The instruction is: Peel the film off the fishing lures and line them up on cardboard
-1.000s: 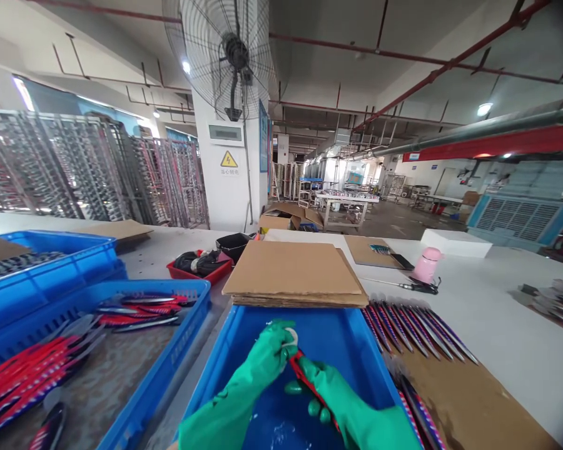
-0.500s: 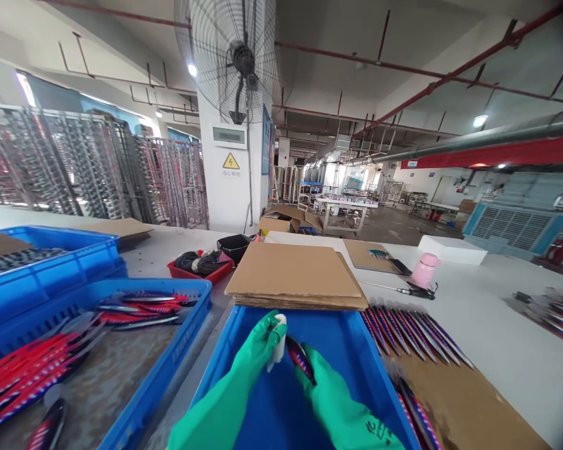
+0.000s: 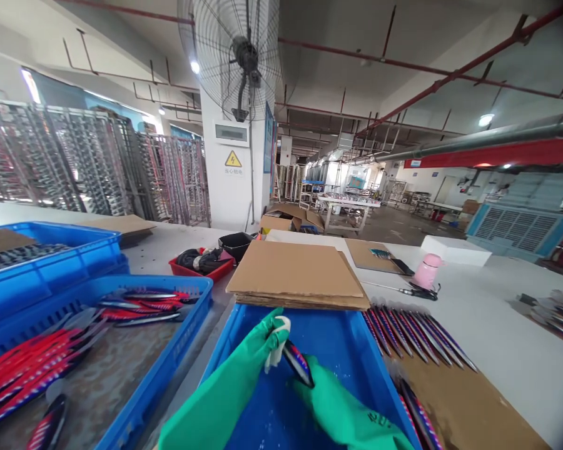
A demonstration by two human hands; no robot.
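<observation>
My left hand (image 3: pixel 268 340), in a green rubber glove, pinches a white cloth (image 3: pixel 278 342). In my gloved right hand (image 3: pixel 313 381) is a dark fishing lure (image 3: pixel 299 362) with red and blue-purple markings, tilted, its upper end close to the cloth; whether they touch I cannot tell. The right fingers are partly hidden behind the lure. Both hands are over a blue tray (image 3: pixel 256 415) with whitish specks on its floor. A stack of cardboard sheets (image 3: pixel 300 270) rests across the tray's far end.
At left, a blue crate (image 3: pixel 199 312) holds several red and dark lures (image 3: pixel 32 369); another blue crate (image 3: pixel 75 250) stands behind it. On the right, lures (image 3: pixel 417 331) lie in a row on cardboard (image 3: pixel 469 400). Farther back are a red bin (image 3: pixel 221 272) and a pink bottle (image 3: pixel 426 272).
The lure in my right hand has turned, showing more of its patterned side, and the right hand has lowered slightly. The cloth has shifted a little in my left hand. The view has moved slightly.
</observation>
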